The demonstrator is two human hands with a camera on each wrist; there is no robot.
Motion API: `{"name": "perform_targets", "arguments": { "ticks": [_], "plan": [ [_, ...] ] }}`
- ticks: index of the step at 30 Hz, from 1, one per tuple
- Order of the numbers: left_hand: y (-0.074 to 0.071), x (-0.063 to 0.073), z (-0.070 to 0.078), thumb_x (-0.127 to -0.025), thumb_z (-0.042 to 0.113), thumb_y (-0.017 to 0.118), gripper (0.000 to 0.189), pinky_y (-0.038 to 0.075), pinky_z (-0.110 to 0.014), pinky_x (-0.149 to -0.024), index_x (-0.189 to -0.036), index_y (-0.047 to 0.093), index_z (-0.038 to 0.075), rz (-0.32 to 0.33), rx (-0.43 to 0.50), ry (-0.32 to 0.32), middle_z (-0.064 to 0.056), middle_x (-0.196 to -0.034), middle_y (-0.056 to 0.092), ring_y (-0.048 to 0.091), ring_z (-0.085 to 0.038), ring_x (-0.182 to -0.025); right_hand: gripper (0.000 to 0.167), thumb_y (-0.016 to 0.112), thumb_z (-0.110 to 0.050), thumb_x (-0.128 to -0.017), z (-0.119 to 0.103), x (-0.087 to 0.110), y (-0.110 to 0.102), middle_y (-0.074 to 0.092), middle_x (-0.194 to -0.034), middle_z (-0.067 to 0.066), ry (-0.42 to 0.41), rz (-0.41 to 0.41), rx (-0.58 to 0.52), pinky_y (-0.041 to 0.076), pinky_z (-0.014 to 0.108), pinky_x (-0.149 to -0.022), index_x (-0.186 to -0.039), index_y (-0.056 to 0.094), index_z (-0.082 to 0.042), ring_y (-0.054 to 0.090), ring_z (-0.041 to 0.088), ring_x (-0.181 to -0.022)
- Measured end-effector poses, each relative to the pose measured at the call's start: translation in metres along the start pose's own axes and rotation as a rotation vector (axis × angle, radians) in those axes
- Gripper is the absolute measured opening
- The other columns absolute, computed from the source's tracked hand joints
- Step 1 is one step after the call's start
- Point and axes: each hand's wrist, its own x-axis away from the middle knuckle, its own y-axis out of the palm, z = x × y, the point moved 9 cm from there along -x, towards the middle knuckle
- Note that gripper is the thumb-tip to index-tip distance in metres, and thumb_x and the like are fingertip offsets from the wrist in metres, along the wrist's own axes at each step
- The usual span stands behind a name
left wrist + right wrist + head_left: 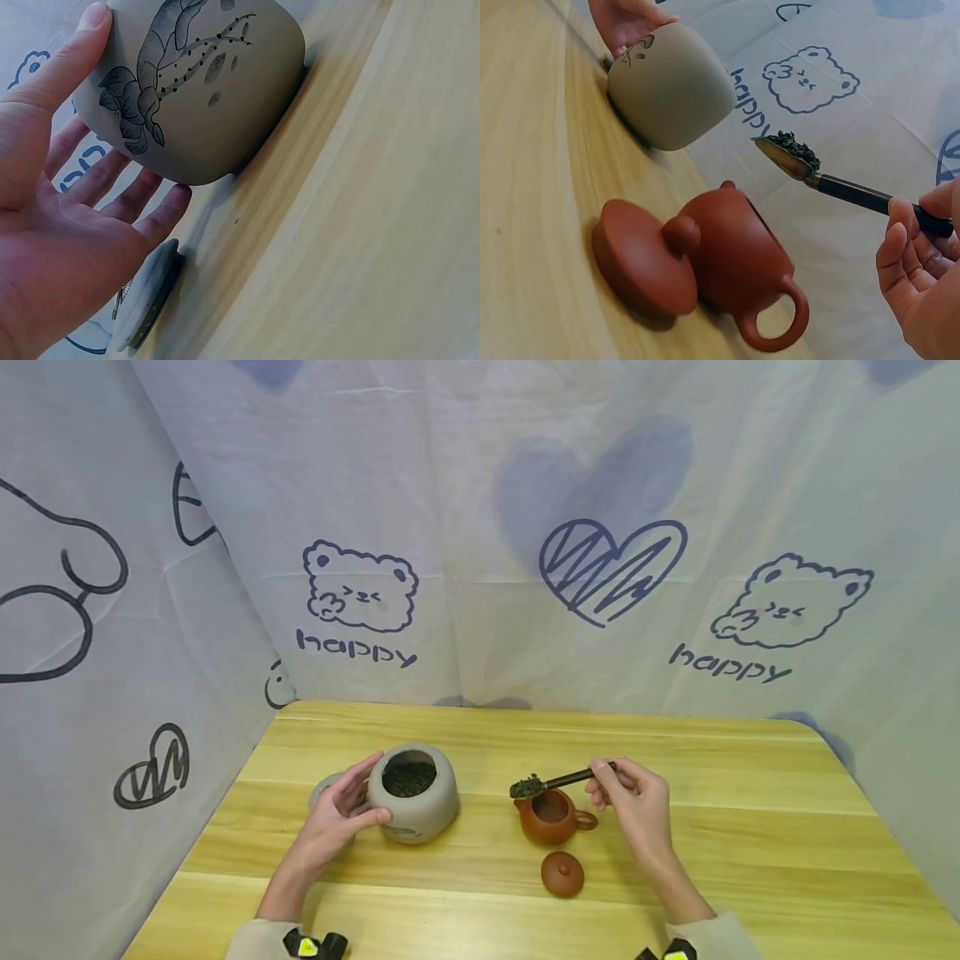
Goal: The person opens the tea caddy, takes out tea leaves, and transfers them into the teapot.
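Observation:
My left hand [341, 814] holds the left side of a grey tea jar [423, 814], its thumb and fingers spread around the wall. The lidless jar stands on the table with dark tea leaves [408, 779] inside; the left wrist view shows a leafy drawing on the jar [225, 97]. In my right hand [633, 797], thumb and fingers pinch the dark handle of a tea scoop [855, 192]. Tea leaves [793, 150] heap on its blade, which is above the spout side of an open reddish-brown teapot [550, 827]. The teapot's handle points right.
The round teapot lid [562, 874], knob up, lies just in front of the teapot. A grey jar lid [148, 300] lies on the table beside the left hand, mostly hidden in the head view. Behind the wooden table [480, 910] hangs a printed cloth [480, 527].

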Motion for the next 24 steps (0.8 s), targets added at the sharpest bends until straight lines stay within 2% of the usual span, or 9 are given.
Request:
{"name": "perform_targets", "arguments": {
  "ticks": [14,24],
  "plan": [
    [0.0,-0.001,0.001,-0.091,0.0,0.077,0.081,0.043,-0.021,-0.108,-0.16,0.036,0.01,0.004,-0.011,-0.007,-0.015,-0.164,0.033,0.029,-0.037,-0.149,0.032,0.067,-0.02,-0.102,0.013,0.003,-0.023,0.07,-0.074,0.016,0.025,0.037,-0.004,0.058,0.03,-0.055,-0.098,0.071,0.012,0.065,0.025,-0.061],
    [-0.002,-0.004,0.002,-0.091,-0.001,0.076,0.081,0.043,-0.022,-0.108,-0.16,0.036,0.01,-0.005,0.007,-0.011,-0.015,-0.164,0.032,0.029,-0.037,-0.149,0.035,0.066,-0.022,-0.103,0.018,0.001,-0.029,0.071,-0.074,0.018,0.059,0.013,0.031,0.057,0.028,-0.054,-0.095,0.07,0.013,0.064,0.016,-0.06]
  ]
}}
